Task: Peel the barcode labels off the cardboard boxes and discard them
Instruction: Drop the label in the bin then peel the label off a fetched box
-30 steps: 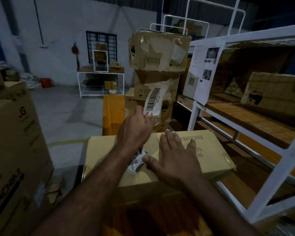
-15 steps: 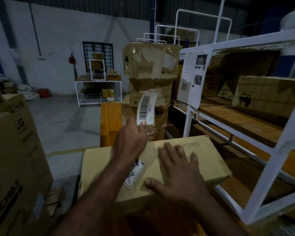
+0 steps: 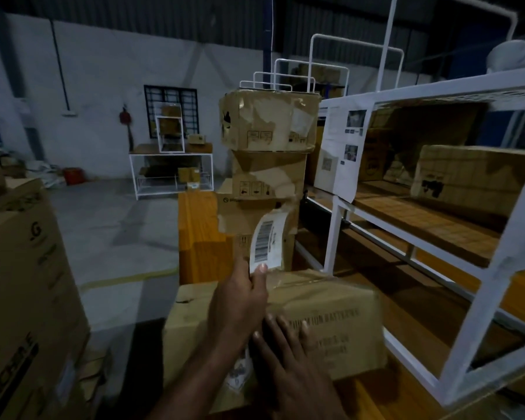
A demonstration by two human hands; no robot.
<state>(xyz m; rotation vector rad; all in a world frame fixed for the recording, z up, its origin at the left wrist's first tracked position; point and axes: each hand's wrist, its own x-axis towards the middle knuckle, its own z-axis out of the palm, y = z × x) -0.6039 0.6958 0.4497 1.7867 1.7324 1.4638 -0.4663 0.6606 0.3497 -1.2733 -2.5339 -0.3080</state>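
Note:
A tan cardboard box (image 3: 340, 301) with printed battery text lies in front of me on an orange wooden surface. My left hand (image 3: 240, 301) pinches a white barcode label (image 3: 267, 241) by its lower edge and holds it upright above the box's far edge. My right hand (image 3: 285, 353) lies flat on the box top with its fingers straight. A small diamond-marked sticker (image 3: 238, 371) peeks out on the box beneath my left wrist.
A stack of torn cardboard boxes (image 3: 267, 165) rises just behind the label. A white metal rack (image 3: 437, 244) with more boxes runs along the right. Large printed cartons (image 3: 22, 283) stand at the left. Open concrete floor (image 3: 109, 225) stretches toward a white table at the wall.
My left hand carried the peeled label slightly forward, still upright. The view tilted up. My right hand stayed pressed flat on the box.

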